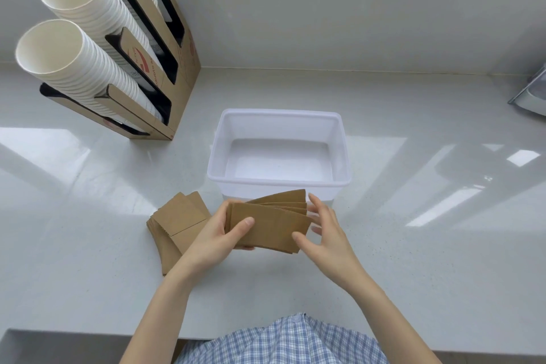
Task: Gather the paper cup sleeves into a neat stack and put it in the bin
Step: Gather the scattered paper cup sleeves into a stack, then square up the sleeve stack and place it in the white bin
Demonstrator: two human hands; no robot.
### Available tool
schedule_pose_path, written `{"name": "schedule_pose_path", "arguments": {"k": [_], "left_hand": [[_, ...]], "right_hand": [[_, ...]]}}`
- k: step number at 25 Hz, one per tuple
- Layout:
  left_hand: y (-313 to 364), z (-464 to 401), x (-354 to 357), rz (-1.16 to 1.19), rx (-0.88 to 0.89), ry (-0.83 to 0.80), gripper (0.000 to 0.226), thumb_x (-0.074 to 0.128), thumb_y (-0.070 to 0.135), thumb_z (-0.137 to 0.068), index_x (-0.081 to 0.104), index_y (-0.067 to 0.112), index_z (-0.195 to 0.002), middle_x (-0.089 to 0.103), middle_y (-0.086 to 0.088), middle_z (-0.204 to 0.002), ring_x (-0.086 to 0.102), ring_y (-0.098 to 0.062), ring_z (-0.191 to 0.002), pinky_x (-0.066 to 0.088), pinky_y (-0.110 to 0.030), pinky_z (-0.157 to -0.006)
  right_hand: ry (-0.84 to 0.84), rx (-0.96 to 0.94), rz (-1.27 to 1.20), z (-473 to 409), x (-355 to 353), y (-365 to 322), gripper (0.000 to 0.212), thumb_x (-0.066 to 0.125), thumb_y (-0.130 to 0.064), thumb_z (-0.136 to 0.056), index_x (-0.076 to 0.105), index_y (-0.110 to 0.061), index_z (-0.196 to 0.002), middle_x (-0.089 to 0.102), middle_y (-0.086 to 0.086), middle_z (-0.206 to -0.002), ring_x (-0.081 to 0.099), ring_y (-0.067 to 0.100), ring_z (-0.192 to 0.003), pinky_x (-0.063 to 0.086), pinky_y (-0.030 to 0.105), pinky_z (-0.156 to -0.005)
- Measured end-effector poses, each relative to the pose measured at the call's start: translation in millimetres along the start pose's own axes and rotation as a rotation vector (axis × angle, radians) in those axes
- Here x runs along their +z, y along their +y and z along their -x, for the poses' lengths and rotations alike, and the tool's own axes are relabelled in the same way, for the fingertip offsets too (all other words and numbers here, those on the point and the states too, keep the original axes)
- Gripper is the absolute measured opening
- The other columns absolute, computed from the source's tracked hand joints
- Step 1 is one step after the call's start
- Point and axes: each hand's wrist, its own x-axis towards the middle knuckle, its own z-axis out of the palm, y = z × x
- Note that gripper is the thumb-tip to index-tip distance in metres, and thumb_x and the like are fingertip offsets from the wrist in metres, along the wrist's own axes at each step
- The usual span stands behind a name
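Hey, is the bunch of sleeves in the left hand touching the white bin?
Cannot tell. In the head view the held sleeves overlap the bin's near rim, hiding any gap; the left hand holds them.

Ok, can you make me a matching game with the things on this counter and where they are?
Things:
1. fanned sleeves
2. bin
3. white cups
4. other sleeves

Places:
A. in the cardboard holder, far left
B. lying on the counter beside the left hand
C. held in the left hand, right hand at their free end
D. empty, just beyond the hands

Pairs: 1-C, 2-D, 3-A, 4-B
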Motion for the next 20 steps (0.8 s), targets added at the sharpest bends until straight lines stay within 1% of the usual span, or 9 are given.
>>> {"name": "schedule_pose_path", "arguments": {"k": [2, 4, 6, 7, 9, 11, 13, 16, 20], "left_hand": [[-5, -4, 5, 0.022, 0.030, -0.038, 0.023, 0.053, 0.014, -0.087, 0.047, 0.013, -0.109, 0.061, -0.006, -0.101, 0.062, -0.013, -0.086, 0.056, -0.023, -0.074], [-8, -9, 13, -0.009, 0.080, -0.033, 0.020, 0.055, 0.015, -0.086, 0.048, 0.022, -0.103, 0.060, -0.001, -0.096, 0.058, -0.013, -0.089, 0.048, -0.026, -0.084], [-12, -13, 22, -0.120, 0.111, -0.017, 0.021, 0.055, 0.016, -0.085, 0.045, 0.032, -0.095, 0.059, 0.004, -0.092, 0.055, -0.016, -0.091, 0.041, -0.025, -0.083], [-16, -15, 26, -0.165, 0.122, -0.011, 0.022, 0.055, 0.019, -0.083, 0.043, 0.035, -0.094, 0.058, 0.006, -0.092, 0.056, -0.018, -0.094, 0.040, -0.025, -0.083], [-24, -18, 34, -0.241, 0.123, -0.004, 0.026, 0.050, 0.022, -0.078, 0.039, 0.036, -0.096, 0.055, 0.013, -0.094, 0.054, -0.021, -0.097, 0.040, -0.024, -0.084], [-32, -19, 41, -0.296, 0.126, 0.005, 0.039, 0.050, 0.010, -0.080, 0.032, 0.034, -0.104, 0.050, 0.016, -0.099, 0.052, -0.018, -0.096, 0.038, -0.011, -0.079], [-36, -22, 44, -0.296, 0.132, 0.036, 0.048, 0.049, -0.001, -0.080, 0.027, 0.028, -0.111, 0.050, 0.008, -0.104, 0.050, -0.017, -0.101, 0.038, -0.007, -0.077], [-37, -27, 43, -0.259, 0.108, 0.060, 0.051, 0.049, -0.002, -0.081, 0.023, 0.022, -0.118, 0.048, -0.002, -0.113, 0.051, -0.021, -0.107, 0.036, -0.016, -0.082], [-42, -29, 48, -0.268, 0.093, 0.044, 0.052, 0.051, 0.007, -0.079, 0.022, 0.027, -0.117, 0.048, 0.001, -0.114, 0.048, -0.021, -0.113, 0.034, -0.027, -0.097]], "right_hand": [[0.051, 0.004, -0.103, -2, -1, 4, 0.056, 0.055, -0.007, -0.085, 0.034, -0.023, -0.133, 0.053, -0.002, -0.123, 0.055, 0.011, -0.108, 0.044, 0.028, -0.100], [0.138, -0.041, -0.082, -1, -4, 7, 0.041, 0.053, -0.002, -0.084, 0.047, -0.026, -0.117, 0.062, -0.006, -0.108, 0.059, 0.004, -0.099, 0.047, 0.016, -0.091], [0.202, -0.055, -0.036, 2, -7, 10, 0.038, 0.053, -0.001, -0.083, 0.047, -0.036, -0.097, 0.063, -0.010, -0.098, 0.060, 0.003, -0.094, 0.044, 0.006, -0.082], [0.214, -0.048, -0.011, 3, -8, 14, 0.038, 0.054, -0.001, -0.083, 0.045, -0.037, -0.093, 0.063, -0.008, -0.096, 0.060, 0.005, -0.094, 0.043, 0.006, -0.080], [0.203, -0.028, 0.042, 5, -7, 22, 0.039, 0.054, 0.002, -0.082, 0.045, -0.031, -0.100, 0.061, -0.003, -0.102, 0.058, 0.015, -0.101, 0.040, 0.011, -0.082], [0.186, -0.023, 0.088, 5, -5, 28, 0.050, 0.054, 0.003, -0.080, 0.041, -0.023, -0.120, 0.056, -0.002, -0.111, 0.054, 0.016, -0.107, 0.034, 0.012, -0.087], [0.195, -0.031, 0.094, 6, -3, 30, 0.063, 0.054, 0.002, -0.080, 0.030, -0.020, -0.133, 0.052, -0.003, -0.116, 0.050, 0.013, -0.109, 0.030, 0.010, -0.089], [0.218, -0.058, 0.081, 4, -5, 29, 0.068, 0.053, 0.004, -0.081, 0.026, -0.020, -0.138, 0.048, -0.004, -0.117, 0.046, 0.009, -0.110, 0.027, -0.003, -0.086], [0.165, -0.096, 0.145, 3, -2, 34, 0.057, 0.050, 0.006, -0.080, 0.039, -0.021, -0.129, 0.046, -0.005, -0.117, 0.046, 0.011, -0.115, 0.023, -0.009, -0.088]]}}
